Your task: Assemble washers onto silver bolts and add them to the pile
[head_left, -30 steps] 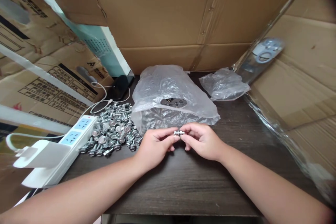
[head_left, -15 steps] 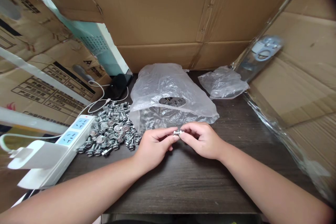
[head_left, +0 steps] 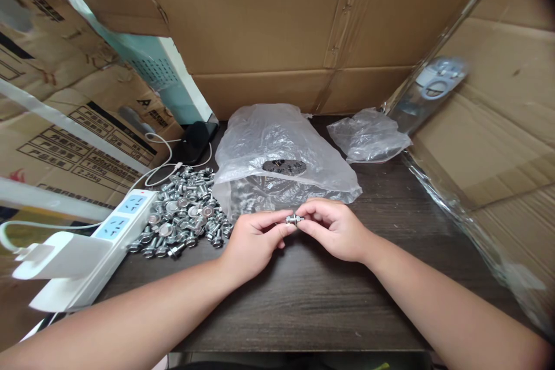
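Note:
Between my two hands, just above the dark table (head_left: 329,306), is a small silver bolt (head_left: 294,219) with ring-like parts along its shank. My left hand (head_left: 255,243) pinches its left end between thumb and fingers. At the bolt's right end, my right hand (head_left: 333,231) grips with thumb and curled fingers; whether it holds the shank or a separate small piece I cannot tell. A pile of silver flanged bolts (head_left: 182,214) lies left of my left hand. Behind my hands a cloudy plastic bag (head_left: 277,133) has small dark pieces showing through its handle hole.
A white power strip (head_left: 124,231) with a plugged-in charger (head_left: 65,263) stands on the left. Behind the bolts lies a black phone-like device (head_left: 197,141) with a cable. A smaller clear bag (head_left: 368,136) rests back right. Cardboard walls (head_left: 260,17) enclose the table's back and sides.
The bolt's parts have shifted slightly within my fingertips, and my right fingers have moved a little. Both hands otherwise stay in place, and the pile and bags look the same.

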The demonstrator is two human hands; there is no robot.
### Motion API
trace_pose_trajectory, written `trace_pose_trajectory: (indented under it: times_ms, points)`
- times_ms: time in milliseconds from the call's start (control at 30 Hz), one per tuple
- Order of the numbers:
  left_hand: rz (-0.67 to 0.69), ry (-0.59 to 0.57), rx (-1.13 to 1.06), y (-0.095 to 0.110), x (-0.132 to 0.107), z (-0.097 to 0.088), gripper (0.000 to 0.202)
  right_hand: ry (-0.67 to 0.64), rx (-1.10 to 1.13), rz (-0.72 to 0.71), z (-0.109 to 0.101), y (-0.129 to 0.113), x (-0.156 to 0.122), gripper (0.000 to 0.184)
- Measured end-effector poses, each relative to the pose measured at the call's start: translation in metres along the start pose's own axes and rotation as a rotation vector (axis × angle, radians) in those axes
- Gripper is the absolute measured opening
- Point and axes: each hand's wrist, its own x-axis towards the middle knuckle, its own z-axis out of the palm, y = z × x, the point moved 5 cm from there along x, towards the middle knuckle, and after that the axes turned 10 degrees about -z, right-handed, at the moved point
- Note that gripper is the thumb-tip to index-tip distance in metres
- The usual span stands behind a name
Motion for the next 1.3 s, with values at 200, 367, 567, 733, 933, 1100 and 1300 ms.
trace_pose_trajectory:
  times_ms: [200,367,567,733,933,1100,1300]
  points:
    - [0.024,-0.028,-0.010,-0.002,0.000,0.001,0.026,-0.041,-0.069,0.007,0.002,-0.001,0.001,0.014]
    - [0.002,-0.029,-0.008,-0.003,0.000,0.001,0.026,-0.045,-0.015,0.064,0.002,0.002,0.000,0.031]
    - [-0.029,-0.032,-0.049,-0.001,0.002,0.001,0.023,-0.016,0.285,0.198,0.007,0.009,-0.007,0.019]
    - [-0.030,-0.048,-0.061,-0.001,0.000,0.001,0.026,0.002,0.331,0.251,0.011,0.011,-0.009,0.014]
    - [0.008,-0.043,-0.030,-0.001,0.000,0.001,0.025,-0.023,-0.038,-0.007,0.004,-0.004,0.000,0.016]
    - [-0.011,-0.025,-0.046,-0.001,0.001,0.000,0.026,0.008,-0.086,-0.009,0.002,-0.002,0.001,0.021]
    - [-0.099,-0.018,-0.082,-0.003,0.001,-0.001,0.031,0.047,0.201,0.143,0.004,0.011,-0.005,0.020]
